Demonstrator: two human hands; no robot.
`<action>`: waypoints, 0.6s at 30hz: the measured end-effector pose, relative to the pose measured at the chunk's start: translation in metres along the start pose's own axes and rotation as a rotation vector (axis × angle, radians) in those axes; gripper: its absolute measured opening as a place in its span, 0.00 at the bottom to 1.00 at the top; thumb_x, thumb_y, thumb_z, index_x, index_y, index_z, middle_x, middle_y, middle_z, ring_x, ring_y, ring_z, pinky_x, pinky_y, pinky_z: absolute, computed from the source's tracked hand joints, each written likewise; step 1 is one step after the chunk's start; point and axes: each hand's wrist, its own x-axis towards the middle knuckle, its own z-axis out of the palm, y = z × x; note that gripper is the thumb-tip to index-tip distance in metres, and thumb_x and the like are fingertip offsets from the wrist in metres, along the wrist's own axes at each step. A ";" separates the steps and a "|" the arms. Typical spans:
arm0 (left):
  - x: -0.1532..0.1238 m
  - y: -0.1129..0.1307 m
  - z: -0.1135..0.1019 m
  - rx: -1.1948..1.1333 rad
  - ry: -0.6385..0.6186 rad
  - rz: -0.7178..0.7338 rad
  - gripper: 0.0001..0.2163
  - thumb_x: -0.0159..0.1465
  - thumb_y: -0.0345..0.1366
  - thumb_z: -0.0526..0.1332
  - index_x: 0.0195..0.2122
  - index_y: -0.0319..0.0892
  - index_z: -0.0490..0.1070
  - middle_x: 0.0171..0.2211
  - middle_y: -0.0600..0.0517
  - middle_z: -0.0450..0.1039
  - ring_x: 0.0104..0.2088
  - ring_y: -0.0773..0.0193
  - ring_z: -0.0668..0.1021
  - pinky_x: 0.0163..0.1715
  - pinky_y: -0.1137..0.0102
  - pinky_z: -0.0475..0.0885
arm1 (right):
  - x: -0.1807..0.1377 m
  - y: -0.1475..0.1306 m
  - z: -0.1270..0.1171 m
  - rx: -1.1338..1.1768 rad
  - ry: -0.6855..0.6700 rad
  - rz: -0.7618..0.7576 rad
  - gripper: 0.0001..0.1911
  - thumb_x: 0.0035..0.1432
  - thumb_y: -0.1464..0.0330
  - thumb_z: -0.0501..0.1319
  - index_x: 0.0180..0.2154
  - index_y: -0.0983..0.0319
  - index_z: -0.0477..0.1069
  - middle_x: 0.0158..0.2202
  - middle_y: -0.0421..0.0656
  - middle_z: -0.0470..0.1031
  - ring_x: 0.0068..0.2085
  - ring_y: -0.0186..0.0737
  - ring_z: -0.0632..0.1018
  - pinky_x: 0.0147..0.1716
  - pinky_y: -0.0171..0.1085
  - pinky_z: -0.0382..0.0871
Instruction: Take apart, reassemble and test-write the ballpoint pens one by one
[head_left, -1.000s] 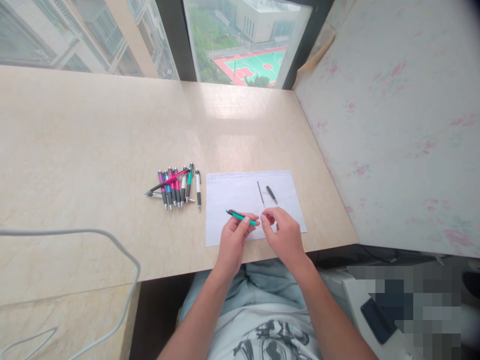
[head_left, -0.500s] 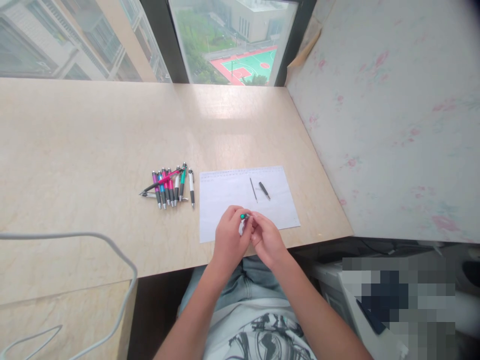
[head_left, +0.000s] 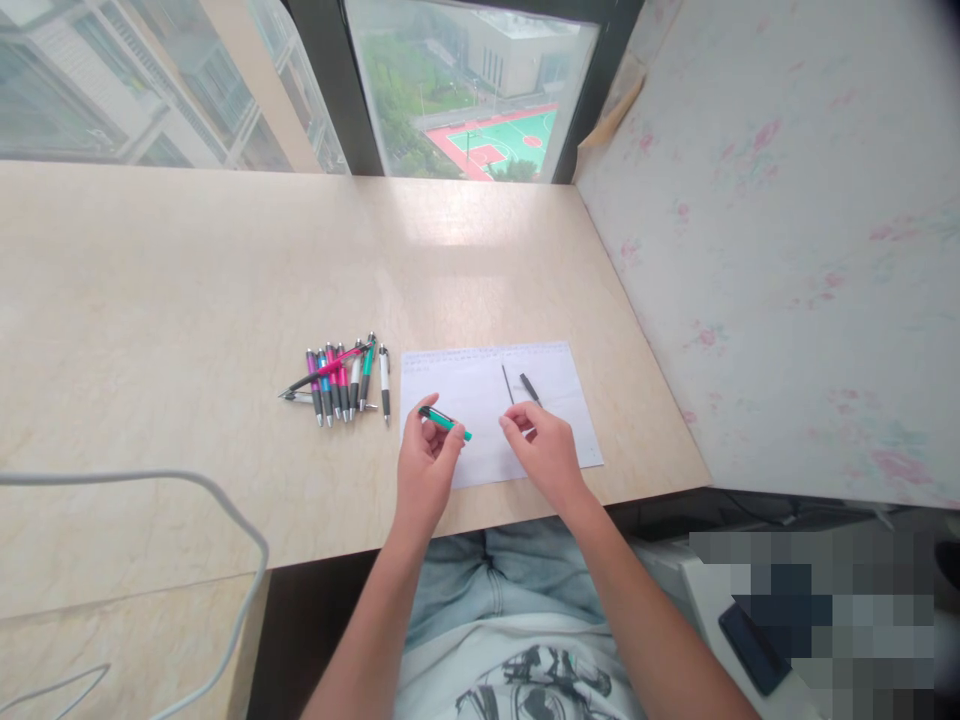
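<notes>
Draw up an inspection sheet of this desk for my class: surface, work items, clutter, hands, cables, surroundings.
Surface: beige marbled desktop; paper sheet, writing along its far edge.
Work items: green pen barrel; thin refill and black grip section on the paper.
Clutter: grouped pens left of the paper, a pink pen across several.
Hands: left hand holds the barrel; right hand over the paper, contents unclear.
Cables: pale cable loops across the near left.
Surroundings: window ahead, floral wall at right.

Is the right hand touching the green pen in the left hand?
Apart: the head view shows paper between the right hand and the green pen.
</notes>
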 end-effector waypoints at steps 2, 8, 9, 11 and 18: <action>-0.001 -0.001 0.000 0.006 -0.011 0.008 0.30 0.59 0.38 0.66 0.61 0.45 0.57 0.30 0.55 0.73 0.33 0.64 0.77 0.37 0.69 0.71 | 0.013 0.001 -0.002 -0.249 0.030 -0.128 0.05 0.59 0.69 0.58 0.31 0.60 0.72 0.30 0.42 0.76 0.31 0.39 0.76 0.33 0.37 0.68; -0.007 -0.006 -0.002 -0.029 0.032 0.047 0.29 0.59 0.37 0.66 0.58 0.46 0.54 0.28 0.57 0.72 0.32 0.64 0.77 0.38 0.68 0.71 | 0.043 0.004 0.006 -0.563 -0.032 -0.240 0.08 0.60 0.74 0.56 0.36 0.61 0.73 0.33 0.45 0.76 0.34 0.40 0.75 0.34 0.37 0.65; -0.007 -0.007 -0.002 -0.038 0.036 0.048 0.27 0.59 0.37 0.66 0.57 0.46 0.55 0.28 0.57 0.72 0.32 0.64 0.77 0.38 0.68 0.71 | 0.045 0.004 0.007 -0.609 -0.033 -0.237 0.08 0.60 0.74 0.56 0.36 0.61 0.73 0.33 0.45 0.76 0.34 0.40 0.75 0.33 0.37 0.64; -0.007 -0.007 -0.004 -0.048 0.017 0.041 0.25 0.59 0.37 0.66 0.54 0.46 0.57 0.28 0.57 0.71 0.31 0.65 0.77 0.38 0.68 0.71 | 0.049 0.002 0.010 -0.698 -0.022 -0.240 0.07 0.61 0.73 0.56 0.36 0.60 0.73 0.34 0.45 0.76 0.35 0.42 0.74 0.31 0.37 0.62; -0.003 -0.008 -0.008 0.002 -0.054 0.071 0.24 0.60 0.36 0.65 0.56 0.47 0.60 0.30 0.57 0.69 0.32 0.67 0.75 0.37 0.70 0.72 | 0.050 0.002 0.008 -0.722 -0.022 -0.198 0.07 0.59 0.71 0.58 0.39 0.58 0.74 0.32 0.43 0.75 0.37 0.42 0.73 0.29 0.37 0.59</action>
